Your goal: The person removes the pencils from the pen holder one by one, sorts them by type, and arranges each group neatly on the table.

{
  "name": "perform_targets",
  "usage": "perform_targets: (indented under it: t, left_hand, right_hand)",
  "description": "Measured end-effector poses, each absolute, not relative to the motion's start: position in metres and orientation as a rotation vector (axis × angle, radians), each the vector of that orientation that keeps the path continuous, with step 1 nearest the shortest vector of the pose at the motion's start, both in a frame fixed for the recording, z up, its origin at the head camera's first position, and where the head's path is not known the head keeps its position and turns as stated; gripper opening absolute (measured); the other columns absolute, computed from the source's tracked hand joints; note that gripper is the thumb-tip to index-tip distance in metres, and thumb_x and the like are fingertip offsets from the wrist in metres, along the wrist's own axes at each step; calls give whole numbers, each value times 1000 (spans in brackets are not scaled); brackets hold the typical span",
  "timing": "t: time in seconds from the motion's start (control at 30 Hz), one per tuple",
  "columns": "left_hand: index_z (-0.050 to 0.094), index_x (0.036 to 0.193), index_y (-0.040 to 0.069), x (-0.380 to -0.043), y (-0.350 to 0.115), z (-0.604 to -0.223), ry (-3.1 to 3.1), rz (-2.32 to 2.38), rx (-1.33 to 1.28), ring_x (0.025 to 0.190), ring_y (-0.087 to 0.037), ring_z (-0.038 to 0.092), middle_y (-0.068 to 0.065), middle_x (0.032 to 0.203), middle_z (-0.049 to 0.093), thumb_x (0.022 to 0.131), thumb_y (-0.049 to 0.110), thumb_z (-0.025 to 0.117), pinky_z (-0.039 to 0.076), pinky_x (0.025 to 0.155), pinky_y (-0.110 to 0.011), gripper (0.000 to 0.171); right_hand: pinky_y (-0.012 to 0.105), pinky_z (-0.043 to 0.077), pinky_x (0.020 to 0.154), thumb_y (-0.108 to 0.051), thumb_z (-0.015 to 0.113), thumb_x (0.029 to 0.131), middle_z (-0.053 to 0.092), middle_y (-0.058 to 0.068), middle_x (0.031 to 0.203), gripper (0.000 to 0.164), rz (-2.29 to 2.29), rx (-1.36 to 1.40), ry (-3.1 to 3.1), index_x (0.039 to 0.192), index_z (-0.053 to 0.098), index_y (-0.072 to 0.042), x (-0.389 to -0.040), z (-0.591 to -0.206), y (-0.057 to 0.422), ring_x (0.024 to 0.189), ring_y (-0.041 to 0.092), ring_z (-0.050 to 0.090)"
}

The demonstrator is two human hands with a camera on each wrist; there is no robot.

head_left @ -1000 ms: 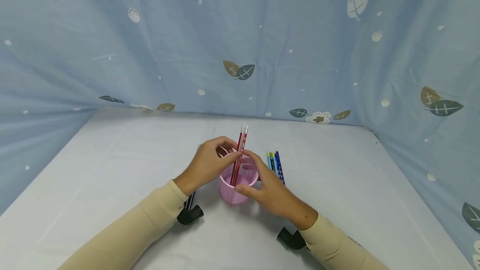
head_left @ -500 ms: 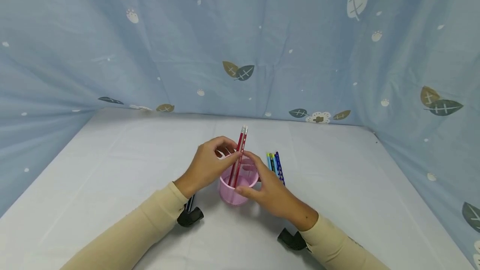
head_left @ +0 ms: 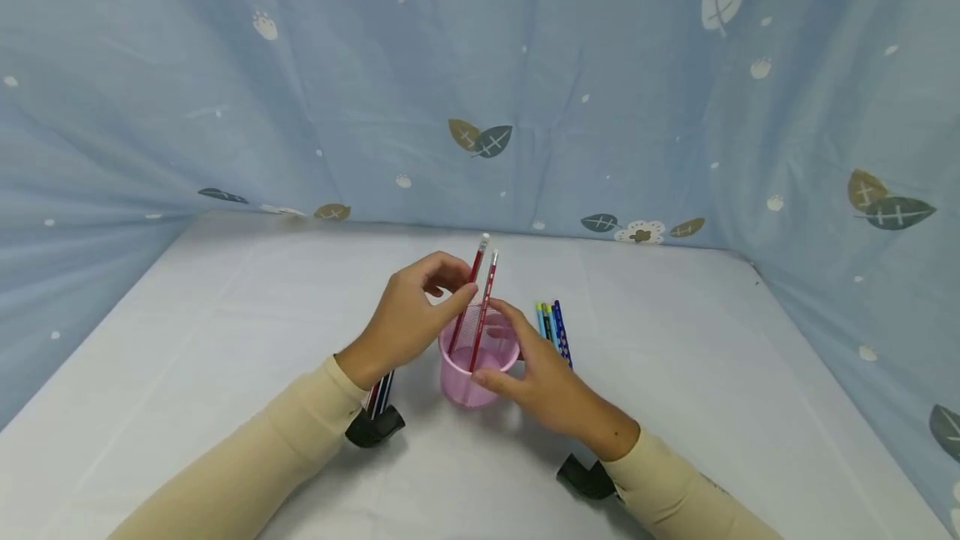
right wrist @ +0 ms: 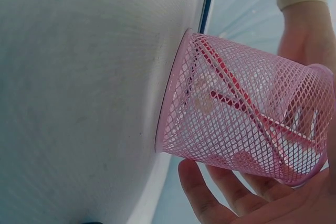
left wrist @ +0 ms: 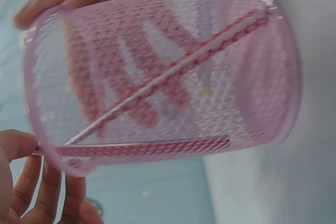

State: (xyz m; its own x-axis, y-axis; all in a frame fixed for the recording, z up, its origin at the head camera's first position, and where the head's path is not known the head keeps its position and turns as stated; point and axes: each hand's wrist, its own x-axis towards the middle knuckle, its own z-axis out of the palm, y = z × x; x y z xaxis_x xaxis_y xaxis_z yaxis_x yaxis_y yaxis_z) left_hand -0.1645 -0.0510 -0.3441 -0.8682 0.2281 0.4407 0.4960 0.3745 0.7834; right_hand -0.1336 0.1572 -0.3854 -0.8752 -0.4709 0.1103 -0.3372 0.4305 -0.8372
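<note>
A pink mesh pen cup [head_left: 459, 385] stands upright on the white table. My right hand [head_left: 551, 386] holds it from the right, thumb at the near rim and fingers round the far side. Between thumb and fingers, my left hand [head_left: 408, 311] pinches a red pencil [head_left: 477, 262] with a white eraser. In the left wrist view, the lower end of this held pencil [left wrist: 157, 148] is inside the cup, above its bottom. A second red pencil [head_left: 487, 288] leans loose in the cup; it slants down to the base in the left wrist view.
Several blue and green pencils [head_left: 561, 336] lie on the table right of the cup, partly behind my right hand. More dark striped pencils [head_left: 385, 392] lie beneath my left wrist. A blue leaf-patterned curtain [head_left: 397, 148] surrounds the table's back and sides.
The two red pencils were close together; now they stand apart. My left hand has shifted slightly left and up with one, while the other leans in the cup. The right hand stays put.
</note>
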Motion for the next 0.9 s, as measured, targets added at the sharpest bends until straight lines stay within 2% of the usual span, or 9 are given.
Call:
perform_targets:
  t: [0.2,0.53,0.7,0.9]
  left_hand:
    - [65,112,11,-163,-62,-328,-2346,-1495,-622,87,-14,68,-3,103,69,96,21,68,55,79,-32,19]
    - [55,118,3,-163,-91,-300,-2225,-1612,-560,73,-13,69,-11,96,69,100,16,60,53,71,-25,23]
    - [45,126,4,-165,-100,-293,-2262,-1739,-517,69,-18,69,-13,90,67,100,12,56,58,68,-32,29]
    - [41,126,3,-174,-108,-293,-2361,-1836,-497,69,-24,71,-15,87,65,99,7,48,60,65,-41,28]
  right_hand:
    - [55,44,107,-35,74,91,47,3,150,84,-1434,-757,2542,157,23,-28,-134,-385,156,137,26,48]
    - [56,43,108,-37,74,90,46,2,150,83,-1415,-744,2555,156,24,-29,-134,-384,155,138,25,47]
    - [56,43,107,-36,74,90,47,3,149,84,-1420,-746,2552,156,24,-28,-133,-384,156,137,25,47]
    - [57,45,106,-39,74,90,45,2,151,84,-1401,-719,2569,156,23,-33,-133,-383,156,138,26,46]
